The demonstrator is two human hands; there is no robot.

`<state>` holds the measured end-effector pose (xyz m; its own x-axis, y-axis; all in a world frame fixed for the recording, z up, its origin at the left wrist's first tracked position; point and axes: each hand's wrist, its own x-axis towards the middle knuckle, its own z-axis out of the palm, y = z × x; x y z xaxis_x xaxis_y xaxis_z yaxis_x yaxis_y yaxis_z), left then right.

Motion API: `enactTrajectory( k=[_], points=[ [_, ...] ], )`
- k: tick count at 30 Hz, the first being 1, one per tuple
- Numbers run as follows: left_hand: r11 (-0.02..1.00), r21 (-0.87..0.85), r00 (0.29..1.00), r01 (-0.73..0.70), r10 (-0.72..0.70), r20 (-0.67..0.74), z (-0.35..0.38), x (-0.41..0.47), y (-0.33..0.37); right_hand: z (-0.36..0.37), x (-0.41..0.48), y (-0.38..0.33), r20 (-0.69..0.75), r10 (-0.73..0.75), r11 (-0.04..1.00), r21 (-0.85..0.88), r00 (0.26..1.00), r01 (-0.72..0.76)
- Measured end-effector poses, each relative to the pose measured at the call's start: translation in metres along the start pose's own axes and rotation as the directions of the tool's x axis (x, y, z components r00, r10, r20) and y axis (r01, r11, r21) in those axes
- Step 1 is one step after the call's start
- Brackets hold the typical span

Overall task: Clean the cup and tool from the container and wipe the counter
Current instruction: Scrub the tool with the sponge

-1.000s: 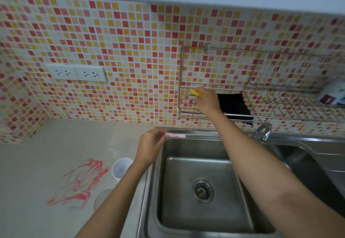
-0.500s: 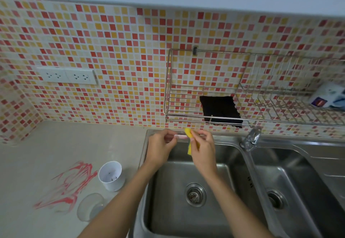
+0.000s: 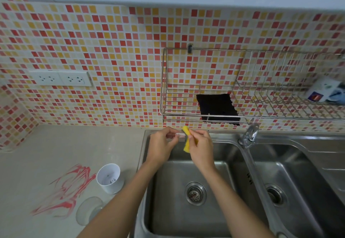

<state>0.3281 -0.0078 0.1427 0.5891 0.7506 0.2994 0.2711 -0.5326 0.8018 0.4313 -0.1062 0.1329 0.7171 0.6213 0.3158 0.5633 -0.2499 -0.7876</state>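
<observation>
**Tool scrubbed over the sink**

The left hand [image 3: 161, 147] pinches the clear tool [image 3: 177, 135] above the back rim of the sink [image 3: 225, 136], probably so drips fall in. The right hand [image 3: 201, 148] curls round a yellow sponge [image 3: 186, 147] against its end. The white cup [image 3: 110, 179] waits on the desk [image 3: 28, 172], beside red smears [image 3: 63, 193].

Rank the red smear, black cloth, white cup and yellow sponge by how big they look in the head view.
1. red smear, spread widest over the counter.
2. black cloth on the wire rack.
3. white cup; nearer the camera, so unsure against the cloth.
4. yellow sponge, partly hidden by the right hand.
</observation>
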Motion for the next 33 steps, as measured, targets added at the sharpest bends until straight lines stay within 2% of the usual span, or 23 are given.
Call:
enactTrajectory(
  k=[2,6,10,15,19,23,28,33],
  points=[
    [1.000,-0.004,1.000,0.012,-0.013,-0.008,0.002,-0.001,0.001,0.000,-0.001,0.002,-0.010,0.035,0.999,0.000,0.999,-0.035],
    [0.991,-0.093,0.995,0.092,-0.095,-0.028,0.004,-0.001,-0.002,0.003,-0.015,0.000,0.027,-0.114,0.993,0.008,0.993,0.114],
    [0.963,-0.160,0.974,0.215,-0.223,-0.031,0.006,0.000,-0.005,0.002,-0.009,0.009,-0.011,0.001,1.000,-0.021,1.000,-0.002],
    [0.931,-0.217,0.955,0.292,-0.294,0.022,0.009,0.003,-0.011,0.008,-0.023,0.005,0.024,-0.148,0.989,-0.009,0.989,0.148],
    [0.915,-0.237,0.944,0.327,-0.328,0.037,0.011,0.003,-0.009,0.006,-0.014,0.013,-0.012,-0.072,0.996,-0.056,0.997,0.071],
    [0.891,-0.276,0.932,0.360,-0.360,0.051,0.011,0.005,-0.011,0.009,-0.021,0.007,0.025,-0.170,0.983,-0.062,0.985,0.172],
    [0.883,-0.280,0.926,0.376,-0.367,0.088,0.010,0.000,-0.004,0.010,-0.013,0.018,-0.006,-0.237,0.950,-0.213,0.972,0.230],
    [0.837,-0.333,0.901,0.434,-0.409,0.144,0.013,-0.004,-0.004,0.005,-0.005,0.025,0.045,-0.382,0.852,-0.371,0.923,0.371]
  ],
)
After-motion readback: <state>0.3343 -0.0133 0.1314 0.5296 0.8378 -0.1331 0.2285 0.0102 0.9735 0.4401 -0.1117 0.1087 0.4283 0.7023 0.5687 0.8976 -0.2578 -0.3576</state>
